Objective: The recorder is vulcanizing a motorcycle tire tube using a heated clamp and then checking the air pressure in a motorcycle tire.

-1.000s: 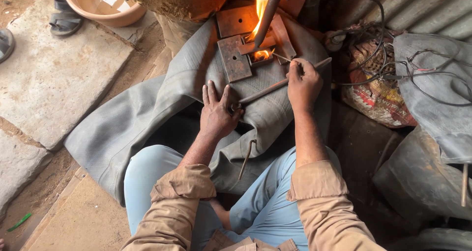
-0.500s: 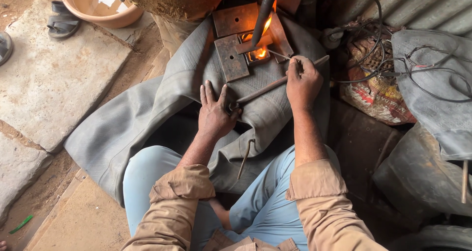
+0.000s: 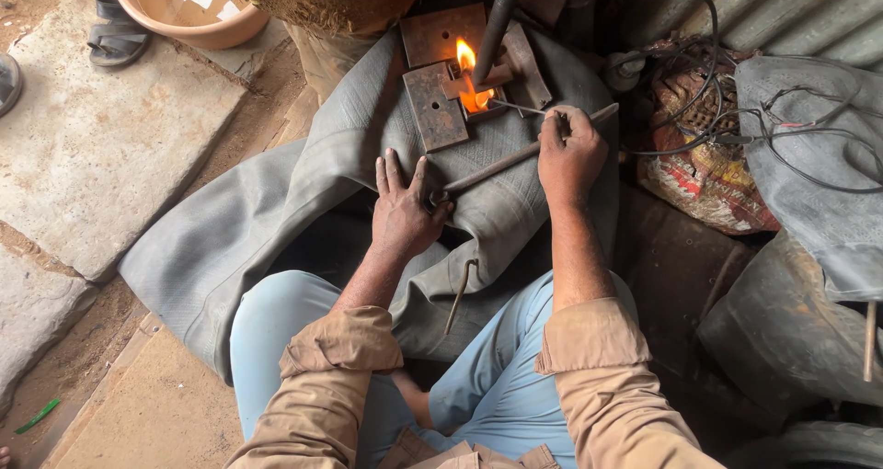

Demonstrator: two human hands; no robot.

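Rubber inner tube (image 3: 276, 211), grey, is draped over your lap and runs up under the rusty metal plates (image 3: 434, 106) just in front of you. Change since half a second ago: the flame (image 3: 471, 87) between the plates stands taller and brighter now, where it was a low glow by the plate edge. Your hands and the rod have hardly shifted. Read that as the heating step holding steady, with the patch area kept pinned, not a new move.

Left hand (image 3: 405, 213): flat, fingers spread, palm pressing the tube down; thumb side touches the near end of the long metal rod (image 3: 515, 154). No closed grip there, it holds nothing.

Right hand (image 3: 570, 152): grip closed on the far part of the same rod, which lies slanted across the tube between your 2 hands. A thin wire (image 3: 515, 107) runs from that fist toward the flame; you cannot tell if the fingers pinch it too.

Outward: a dark pipe (image 3: 497, 18) comes down onto the plates from above. A small hooked tool (image 3: 458, 290) lies on the tube by your knee. Tangled cables (image 3: 736, 110) sit right, a pink basin (image 3: 184, 14) and a sandal (image 3: 120, 32) on the stone slab (image 3: 110, 147) upper left.
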